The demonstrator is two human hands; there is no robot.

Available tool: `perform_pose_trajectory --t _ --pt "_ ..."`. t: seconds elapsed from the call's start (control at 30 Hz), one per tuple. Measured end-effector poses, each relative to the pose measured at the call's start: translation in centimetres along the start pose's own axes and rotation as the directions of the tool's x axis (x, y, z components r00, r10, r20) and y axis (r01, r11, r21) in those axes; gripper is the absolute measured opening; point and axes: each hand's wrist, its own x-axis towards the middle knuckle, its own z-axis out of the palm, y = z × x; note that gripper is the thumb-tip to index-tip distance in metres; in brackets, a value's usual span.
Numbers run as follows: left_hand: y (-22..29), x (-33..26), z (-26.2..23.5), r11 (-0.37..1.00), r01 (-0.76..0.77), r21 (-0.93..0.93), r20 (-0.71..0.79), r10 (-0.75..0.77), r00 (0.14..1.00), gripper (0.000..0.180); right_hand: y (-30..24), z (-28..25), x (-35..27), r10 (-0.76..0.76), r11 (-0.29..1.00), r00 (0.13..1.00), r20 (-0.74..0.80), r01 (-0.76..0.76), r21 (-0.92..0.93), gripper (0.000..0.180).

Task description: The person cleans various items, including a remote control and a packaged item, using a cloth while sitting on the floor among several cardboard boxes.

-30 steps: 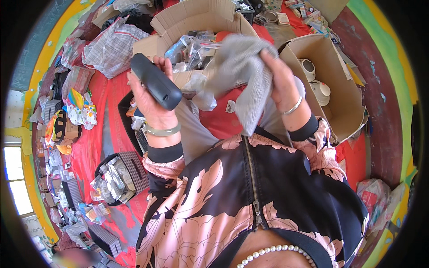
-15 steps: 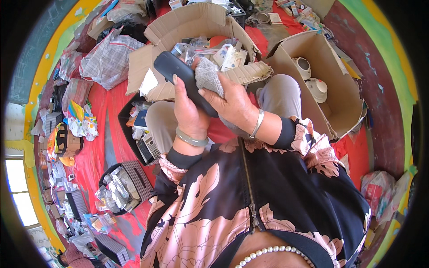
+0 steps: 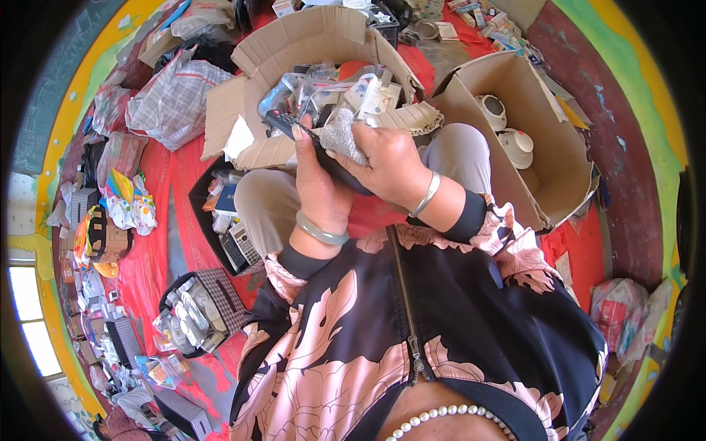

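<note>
Tilted on its side above my lap is a long black remote control (image 3: 335, 167), with what look like small buttons along its visible edge. My left hand (image 3: 321, 192) grips it from the near left, thumb laid along its side. A grey fluffy cloth (image 3: 344, 137) is bunched in my right hand (image 3: 392, 163) and pressed against the remote, the fingers curled round it. The fingers behind the remote are partly hidden. Just beyond my hands stands an open cardboard box (image 3: 301, 45) filled with packets, small boxes and plastic-wrapped items.
A second cardboard box (image 3: 553, 158) at the right holds two white rounded items (image 3: 518, 147). By my left knee a dark bin (image 3: 202, 192) contains a calculator (image 3: 241, 242). A checked fabric basket (image 3: 223, 298) of white packets and a plaid bag (image 3: 176, 99) lie left on red sheeting.
The remote has been turned from its smooth broad face onto its edge, its far end dipping. My right hand and the cloth have shifted slightly along it.
</note>
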Motion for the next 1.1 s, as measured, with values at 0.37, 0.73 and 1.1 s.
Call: perform_pose_trajectory --t 0.37,0.73,1.1 --pt "3.5 -0.1 -2.6 0.983 0.167 0.081 0.139 -0.177 0.974 0.066 3.0 -5.8 3.4 0.701 0.071 0.694 0.167 -0.301 0.951 0.052" --pt "2.5 -2.3 -0.6 0.662 0.231 0.713 0.048 -0.375 0.926 0.063 2.3 -0.6 3.2 0.074 0.906 0.982 0.173 -0.138 0.401 0.031" --pt "2.7 -1.6 -1.3 0.881 0.252 0.4 0.053 -0.297 0.954 0.061 3.4 -3.0 4.1 0.605 0.076 0.687 0.402 -0.552 0.83 0.039"
